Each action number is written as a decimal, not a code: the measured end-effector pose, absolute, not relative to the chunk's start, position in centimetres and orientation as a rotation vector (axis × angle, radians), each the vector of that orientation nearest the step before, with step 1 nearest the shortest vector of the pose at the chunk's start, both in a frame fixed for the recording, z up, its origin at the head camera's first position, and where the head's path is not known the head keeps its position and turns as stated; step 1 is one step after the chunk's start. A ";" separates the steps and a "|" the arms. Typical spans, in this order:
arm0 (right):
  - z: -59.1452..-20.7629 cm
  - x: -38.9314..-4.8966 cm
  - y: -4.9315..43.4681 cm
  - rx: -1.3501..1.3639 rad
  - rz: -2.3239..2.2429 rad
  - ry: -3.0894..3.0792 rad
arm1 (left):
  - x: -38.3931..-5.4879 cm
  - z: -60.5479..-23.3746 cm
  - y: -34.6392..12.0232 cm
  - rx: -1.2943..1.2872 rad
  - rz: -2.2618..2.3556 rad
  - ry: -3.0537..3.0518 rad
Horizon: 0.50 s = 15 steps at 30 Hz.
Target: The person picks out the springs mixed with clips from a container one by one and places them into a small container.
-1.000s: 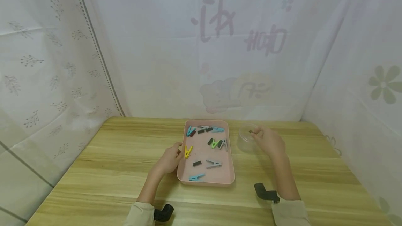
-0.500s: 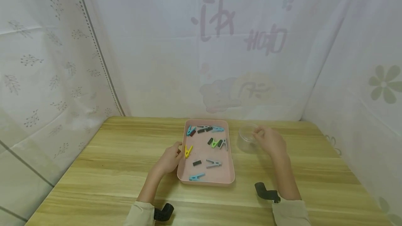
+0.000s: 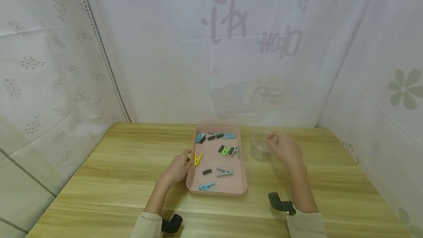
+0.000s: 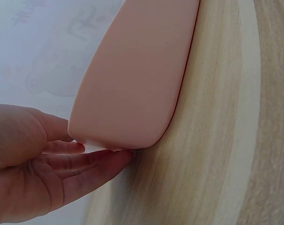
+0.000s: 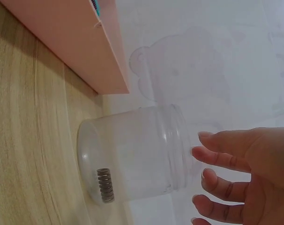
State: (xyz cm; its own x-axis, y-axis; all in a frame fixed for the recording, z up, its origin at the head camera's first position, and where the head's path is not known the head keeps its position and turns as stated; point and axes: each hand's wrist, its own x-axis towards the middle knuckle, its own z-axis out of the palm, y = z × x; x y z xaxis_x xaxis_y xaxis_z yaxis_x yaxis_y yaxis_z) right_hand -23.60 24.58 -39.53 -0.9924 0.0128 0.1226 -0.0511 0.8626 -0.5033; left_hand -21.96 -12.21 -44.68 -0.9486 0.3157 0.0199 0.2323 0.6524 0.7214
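Apparently the drop-in step: spring [image 5: 105, 185] in jar [image 5: 137, 150], next move likely calls for right hand [image 3: 285, 148] back over tray [image 3: 211, 157]
Right fingers loosely bent at jar mouth, holding nothing; left hand [image 3: 178, 168] relaxed against tray side, one fingertip hidden; spring not discernible in head view, right hand cut off in its wrist view, dark bits [image 3: 207, 172] in tray too small to identify

The jar [image 5: 137, 145] is showing glossy plastic, the spring [image 5: 105, 185] dull metal, the tray [image 4: 130, 75] smooth plastic, the desk [image 3: 132, 161] grained wood.
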 end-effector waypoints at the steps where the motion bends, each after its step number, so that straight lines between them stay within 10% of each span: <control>1: -39.4 -23.5 24.5 0.039 0.785 -2.914 | -22.0 -44.7 -12.2 0.461 1.184 2.758; 15: -38.0 -22.7 23.2 0.110 0.838 -2.915 | -22.0 -44.4 -12.1 0.428 1.210 2.721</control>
